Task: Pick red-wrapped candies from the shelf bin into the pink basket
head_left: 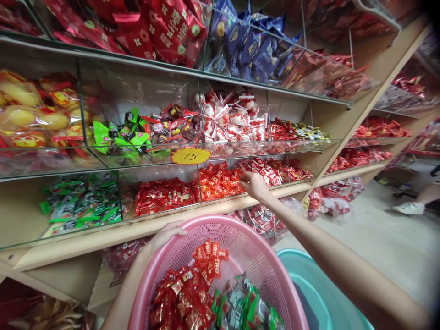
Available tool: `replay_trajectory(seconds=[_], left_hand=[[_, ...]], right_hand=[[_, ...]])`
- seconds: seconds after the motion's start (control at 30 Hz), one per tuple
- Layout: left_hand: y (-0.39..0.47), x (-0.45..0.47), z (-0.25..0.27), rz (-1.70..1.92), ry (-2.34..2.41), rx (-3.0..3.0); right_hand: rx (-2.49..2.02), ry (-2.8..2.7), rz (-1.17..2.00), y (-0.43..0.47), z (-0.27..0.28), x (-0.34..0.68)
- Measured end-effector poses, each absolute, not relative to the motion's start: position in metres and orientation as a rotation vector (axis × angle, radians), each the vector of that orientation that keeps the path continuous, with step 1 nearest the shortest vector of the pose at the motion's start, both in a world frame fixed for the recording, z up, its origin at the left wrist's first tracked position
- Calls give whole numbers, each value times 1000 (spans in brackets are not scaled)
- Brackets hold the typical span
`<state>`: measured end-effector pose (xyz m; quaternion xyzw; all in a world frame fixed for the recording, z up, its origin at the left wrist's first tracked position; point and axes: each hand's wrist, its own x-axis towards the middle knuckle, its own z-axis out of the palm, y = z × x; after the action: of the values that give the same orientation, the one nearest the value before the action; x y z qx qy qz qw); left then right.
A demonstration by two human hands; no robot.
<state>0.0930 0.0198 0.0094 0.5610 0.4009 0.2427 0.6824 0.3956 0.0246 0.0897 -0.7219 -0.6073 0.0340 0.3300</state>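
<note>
My left hand (168,237) grips the rim of a pink plastic basket (292,293) at its upper left. Inside the basket lie dark red wrapped candies (185,302), a small heap of orange-red wrapped candies (210,261) and green-and-clear wrapped candies (244,305). My right hand (255,185) reaches to the lower shelf, at the right side of a bin of orange-red wrapped candies (218,181). Its fingers are curled together; whatever they may hold is hidden.
Glass-fronted shelves hold more sweets, with a yellow tag (191,156) marked 15. A wooden ledge (103,236) runs along the lower bins. Right of the basket stands a turquoise tub (338,293). Bagged sweets (263,220) sit under the shelf; a person's shoe (409,208) shows at far right.
</note>
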Motion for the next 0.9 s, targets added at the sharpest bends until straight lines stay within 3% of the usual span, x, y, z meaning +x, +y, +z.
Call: replay_trajectory(seconds=[0.53, 0.9], left_hand=[[18, 95, 16, 569, 923, 1293], [18, 93, 9, 559, 890, 1269]], right_hand=[[-1911, -1147, 803, 54, 67, 412], [-1449, -1301, 783, 34, 68, 404]])
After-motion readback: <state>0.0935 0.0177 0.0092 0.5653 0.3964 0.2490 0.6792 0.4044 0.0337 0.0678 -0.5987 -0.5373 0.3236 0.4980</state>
